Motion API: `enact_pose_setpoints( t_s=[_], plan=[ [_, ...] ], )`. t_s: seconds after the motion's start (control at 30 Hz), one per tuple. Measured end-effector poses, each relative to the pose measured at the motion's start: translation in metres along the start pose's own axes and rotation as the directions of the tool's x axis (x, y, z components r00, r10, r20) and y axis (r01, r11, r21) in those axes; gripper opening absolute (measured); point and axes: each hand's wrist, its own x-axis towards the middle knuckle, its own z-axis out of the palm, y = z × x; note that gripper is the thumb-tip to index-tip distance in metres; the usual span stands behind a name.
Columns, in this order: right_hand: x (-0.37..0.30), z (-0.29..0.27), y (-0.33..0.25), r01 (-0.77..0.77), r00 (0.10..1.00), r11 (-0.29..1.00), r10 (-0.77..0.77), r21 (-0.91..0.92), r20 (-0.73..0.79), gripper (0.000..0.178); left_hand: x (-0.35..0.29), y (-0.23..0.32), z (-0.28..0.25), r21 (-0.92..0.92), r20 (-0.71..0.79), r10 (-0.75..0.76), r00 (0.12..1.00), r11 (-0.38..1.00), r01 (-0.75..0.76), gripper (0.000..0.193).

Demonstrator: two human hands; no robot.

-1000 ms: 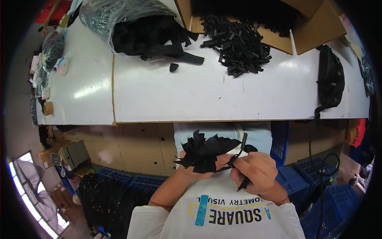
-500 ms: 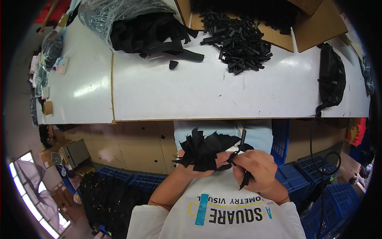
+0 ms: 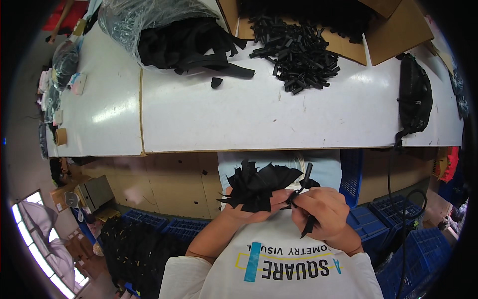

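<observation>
In front of my chest, my left hand is closed round a thick bunch of black fabric strips with cut ends that fan out. Against it, my right hand pinches another black strip, whose end hangs below the fingers. A small black plastic fitting with a straight bar stands up between the two hands, where the strip passes at its lower end. Fingers of both hands meet there and hide just how strip and fitting join.
Beyond my hands runs a white table. It bears a clear plastic bag of black strips, a heap of black plastic fittings, an open cardboard box and a black pouch. Blue crates stand below right.
The upright bar of the fitting has tilted slightly to the right. My right hand has shifted a little; my left hand keeps its hold on the bunch.
</observation>
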Motion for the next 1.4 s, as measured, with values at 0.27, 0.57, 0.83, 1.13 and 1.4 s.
enact_pose_setpoints(
  t_s=[0.27, 0.57, 0.83, 1.13, 1.4],
  plan=[
    [-0.005, 0.001, -0.002, -0.057, 0.998, 0.998, 0.056, 0.012, 0.009, 0.028, 0.005, -0.001, -0.004, 0.195, -0.007, -0.029, 1.000, 0.980, 0.030, 0.025],
    [-0.003, 0.005, 0.003, 0.028, 0.998, 0.999, -0.026, 0.037, -0.065, 0.030, 0.004, 0.008, -0.005, 0.379, 0.066, -0.056, 0.996, 0.925, 0.027, 0.029],
    [0.001, -0.002, 0.000, -0.049, 0.999, 0.997, 0.048, 0.055, 0.021, 0.028, -0.001, 0.009, -0.005, 0.448, 0.144, -0.119, 0.982, 0.893, 0.043, 0.026],
    [-0.003, 0.002, 0.003, -0.107, 0.993, 0.982, 0.114, 0.156, -0.036, 0.024, 0.000, 0.004, -0.001, 0.315, 0.046, -0.064, 0.997, 0.948, 0.046, 0.029],
    [0.003, 0.000, 0.002, -0.144, 0.989, 0.977, 0.144, 0.154, 0.011, 0.023, -0.001, 0.006, -0.002, 0.346, 0.091, -0.096, 0.991, 0.936, 0.059, 0.026]
  ],
)
